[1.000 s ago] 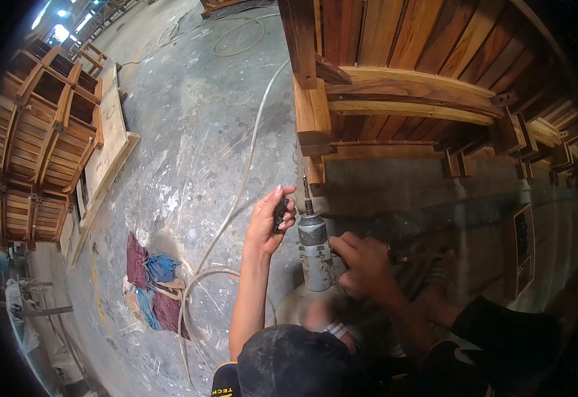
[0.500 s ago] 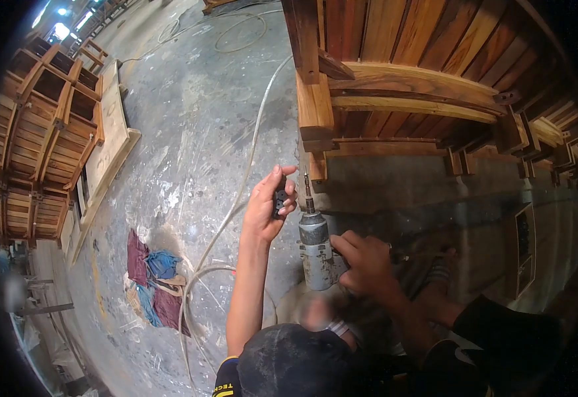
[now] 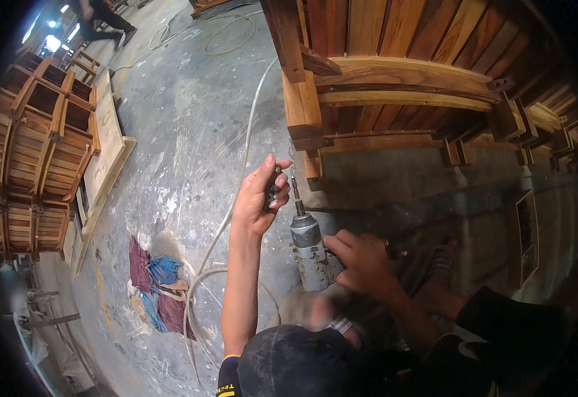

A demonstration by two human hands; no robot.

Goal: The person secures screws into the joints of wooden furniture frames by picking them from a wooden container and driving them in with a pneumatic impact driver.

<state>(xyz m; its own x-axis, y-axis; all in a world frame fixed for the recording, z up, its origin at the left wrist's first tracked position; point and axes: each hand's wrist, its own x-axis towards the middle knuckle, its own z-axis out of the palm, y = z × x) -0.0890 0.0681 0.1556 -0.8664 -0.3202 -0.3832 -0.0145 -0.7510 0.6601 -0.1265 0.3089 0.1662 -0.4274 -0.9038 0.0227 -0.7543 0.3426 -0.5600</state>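
Fingers of the left hand (image 3: pixel 257 197) are curled around a small dark object (image 3: pixel 272 192), raised beside the drill bit (image 3: pixel 295 192). The grey drill (image 3: pixel 310 251) is gripped by the right hand (image 3: pixel 362 264), its bit pointed up just below the wooden frame (image 3: pixel 302 109).

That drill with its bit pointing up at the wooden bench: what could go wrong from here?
The left hand holds a small dark piece right beside the drill bit, so a slip could catch the fingers. The right hand alone steadies the drill; it might twist. The hose trailing across the floor could snag or trip someone.
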